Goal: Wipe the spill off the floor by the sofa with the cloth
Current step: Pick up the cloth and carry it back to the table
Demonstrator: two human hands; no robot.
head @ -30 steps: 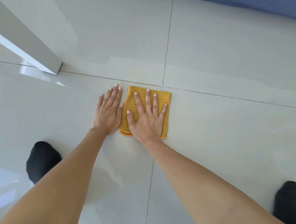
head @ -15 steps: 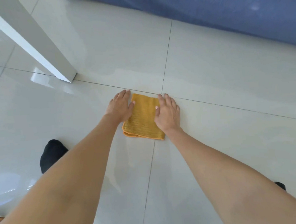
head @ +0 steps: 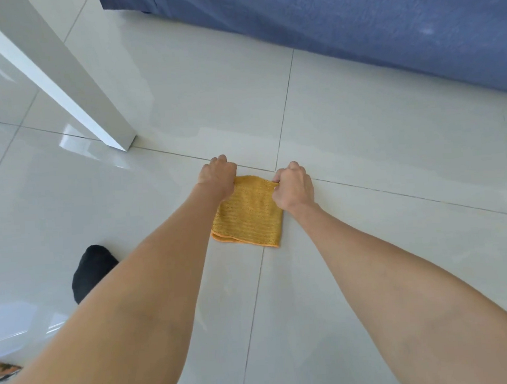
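Observation:
A folded orange cloth (head: 249,216) lies on the pale glossy floor tiles (head: 377,141), where two grout lines cross. My left hand (head: 218,176) pinches the cloth's far left corner with curled fingers. My right hand (head: 294,186) pinches its far right corner the same way. The far edge of the cloth is slightly raised between the two hands; the near edge rests flat on the floor. No wet spill is plainly visible on the tiles around it. The blue sofa (head: 354,20) runs along the top of the view, beyond the cloth.
A white furniture leg (head: 68,87) stands on the floor to the upper left of the cloth. My foot in a black sock (head: 91,270) rests at lower left. A patterned fabric edge (head: 0,371) shows at the bottom left corner.
Both hands went from lying flat on and beside the cloth to gripping its far corners with curled fingers. The view has pulled back, showing more of the sofa.

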